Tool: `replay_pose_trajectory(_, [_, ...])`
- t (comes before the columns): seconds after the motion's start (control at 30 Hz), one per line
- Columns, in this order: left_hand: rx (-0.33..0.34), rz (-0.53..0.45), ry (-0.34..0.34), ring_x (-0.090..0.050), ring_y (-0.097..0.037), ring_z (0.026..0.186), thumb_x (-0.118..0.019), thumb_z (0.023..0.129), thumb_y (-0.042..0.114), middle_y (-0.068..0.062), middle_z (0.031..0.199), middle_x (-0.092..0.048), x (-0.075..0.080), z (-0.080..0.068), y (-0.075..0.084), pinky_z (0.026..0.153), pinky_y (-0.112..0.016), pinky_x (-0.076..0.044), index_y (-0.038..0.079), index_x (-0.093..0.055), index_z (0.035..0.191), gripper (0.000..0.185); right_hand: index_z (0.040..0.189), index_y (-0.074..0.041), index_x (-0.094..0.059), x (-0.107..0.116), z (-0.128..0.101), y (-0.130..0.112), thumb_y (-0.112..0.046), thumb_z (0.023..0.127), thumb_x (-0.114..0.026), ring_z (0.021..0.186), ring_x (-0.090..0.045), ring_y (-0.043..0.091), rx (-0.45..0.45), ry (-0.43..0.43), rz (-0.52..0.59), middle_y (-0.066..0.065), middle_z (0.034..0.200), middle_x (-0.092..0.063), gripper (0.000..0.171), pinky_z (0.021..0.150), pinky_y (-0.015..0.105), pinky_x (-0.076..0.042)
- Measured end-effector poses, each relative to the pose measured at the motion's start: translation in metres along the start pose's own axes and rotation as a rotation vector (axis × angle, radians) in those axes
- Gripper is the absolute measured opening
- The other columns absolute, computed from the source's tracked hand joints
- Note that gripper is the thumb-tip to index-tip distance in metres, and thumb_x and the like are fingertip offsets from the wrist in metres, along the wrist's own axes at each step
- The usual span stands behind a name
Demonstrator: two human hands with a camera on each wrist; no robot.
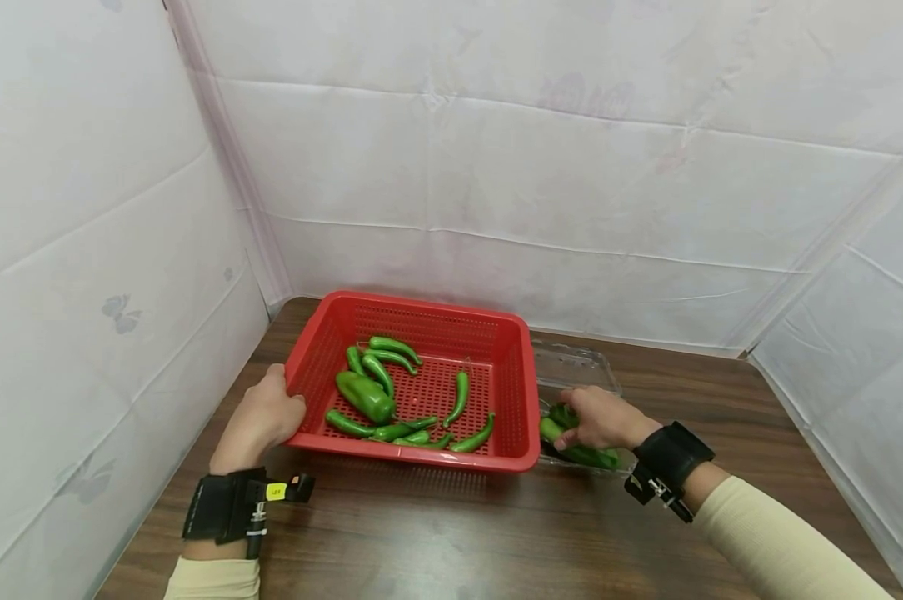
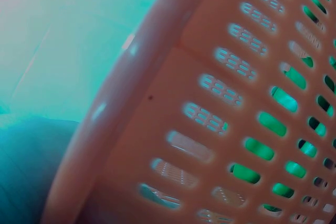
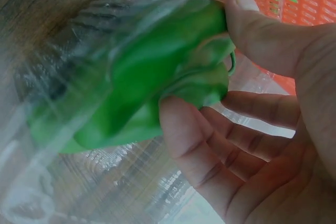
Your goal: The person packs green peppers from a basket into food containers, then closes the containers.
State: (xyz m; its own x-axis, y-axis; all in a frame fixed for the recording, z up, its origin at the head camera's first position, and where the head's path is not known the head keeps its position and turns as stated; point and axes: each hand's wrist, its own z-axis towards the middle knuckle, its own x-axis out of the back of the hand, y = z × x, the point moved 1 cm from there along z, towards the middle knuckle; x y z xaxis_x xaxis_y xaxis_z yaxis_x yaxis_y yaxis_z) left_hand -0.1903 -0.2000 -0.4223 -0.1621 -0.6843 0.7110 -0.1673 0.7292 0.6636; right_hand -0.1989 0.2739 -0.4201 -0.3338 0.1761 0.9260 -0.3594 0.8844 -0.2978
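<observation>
My left hand (image 1: 266,408) grips the left rim of a red perforated plastic basket (image 1: 421,457). Inside that basket lie one large green pepper (image 1: 365,397) and several slim green chillies (image 1: 461,398). The left wrist view is filled by the slotted basket wall (image 2: 157,103), with green showing through the holes; the hand itself is out of that picture. To the right of the basket, my right hand (image 1: 601,417) reaches into a clear plastic container (image 1: 571,367). Its thumb and fingers hold a wrinkled green pepper (image 3: 147,72) there, among other green peppers.
Everything stands on a dark wood-grain table (image 1: 451,533). White sheeting (image 1: 496,167) walls off the back and both sides, close behind the basket. The container's clear, raised part lies behind my right hand, right beside the basket.
</observation>
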Motion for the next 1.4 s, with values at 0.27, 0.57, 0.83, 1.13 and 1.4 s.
replay_pose_trajectory(0.27, [0.001, -0.007, 0.001, -0.064, -0.032, 0.09, -0.041, 0.101, 0.011, -0.033, 0.117, -0.062, 0.0, 0.0, 0.001, 0.068, -0.037, -0.05, -0.014, -0.026, 0.15, 0.057, 0.127, 0.0, -0.069, 0.013, -0.002, 0.001, -0.036, 0.086, -0.085, 0.101, -0.07, 0.029, 0.009, 0.005, -0.016, 0.015, 0.112, -0.074, 0.057, 0.084, 0.047, -0.059])
replay_pose_trajectory(0.57, [-0.009, -0.004, 0.01, -0.065, -0.032, 0.09, -0.042, 0.102, 0.011, -0.032, 0.115, -0.064, 0.0, 0.001, 0.0, 0.069, -0.037, -0.051, -0.015, -0.029, 0.147, 0.053, 0.123, -0.002, -0.07, 0.037, 0.003, -0.013, -0.023, 0.092, -0.08, 0.096, -0.069, 0.029, 0.074, 0.165, -0.06, 0.015, 0.107, -0.074, 0.038, 0.08, 0.045, -0.059])
replay_pose_trajectory(0.83, [0.012, -0.001, -0.008, -0.063, -0.032, 0.091, -0.041, 0.101, 0.011, -0.032, 0.117, -0.062, 0.001, 0.0, 0.001, 0.069, -0.037, -0.05, -0.014, -0.026, 0.15, 0.057, 0.116, -0.01, -0.074, 0.054, 0.02, -0.046, -0.015, 0.094, -0.075, 0.083, -0.064, 0.014, 0.201, 0.282, -0.095, 0.0, 0.098, -0.073, 0.023, 0.075, 0.034, -0.054])
replay_pose_trajectory(1.13, [0.009, 0.003, -0.004, -0.064, -0.032, 0.092, -0.042, 0.101, 0.011, -0.032, 0.117, -0.063, 0.001, -0.001, 0.004, 0.07, -0.037, -0.05, -0.014, -0.027, 0.15, 0.057, 0.111, -0.01, -0.073, 0.046, 0.044, -0.078, -0.017, 0.096, -0.075, 0.081, -0.061, 0.01, 0.304, 0.15, -0.257, 0.003, 0.098, -0.07, 0.017, 0.072, 0.028, -0.056])
replay_pose_trajectory(1.4, [0.009, 0.001, 0.005, -0.064, -0.031, 0.091, -0.042, 0.101, 0.011, -0.031, 0.116, -0.063, 0.001, -0.001, 0.004, 0.07, -0.036, -0.05, -0.014, -0.028, 0.149, 0.056, 0.118, -0.008, -0.074, 0.037, 0.058, -0.101, -0.012, 0.098, -0.068, 0.091, -0.066, 0.018, 0.373, -0.002, -0.325, 0.008, 0.107, -0.075, 0.022, 0.081, 0.036, -0.059])
